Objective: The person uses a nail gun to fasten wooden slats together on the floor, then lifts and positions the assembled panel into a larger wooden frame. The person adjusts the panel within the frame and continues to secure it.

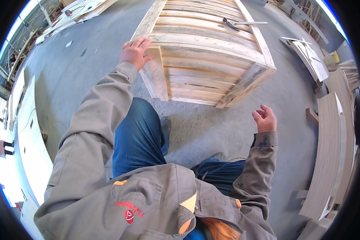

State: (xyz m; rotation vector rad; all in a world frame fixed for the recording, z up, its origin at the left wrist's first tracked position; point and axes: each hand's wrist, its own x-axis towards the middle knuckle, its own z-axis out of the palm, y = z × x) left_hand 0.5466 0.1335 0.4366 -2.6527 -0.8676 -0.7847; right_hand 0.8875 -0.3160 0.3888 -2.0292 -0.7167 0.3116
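Our left hand (135,52) lies flat and open on the wooden crate's (206,60) corner; our right hand (265,119) hangs loosely curled, empty.

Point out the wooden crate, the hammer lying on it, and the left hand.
wooden crate (212,52): head view, on a slat of its top face.
hammer (244,23): head view, on its metal handle.
left hand (136,52): head view, on the back of the hand, at the crate's corner.
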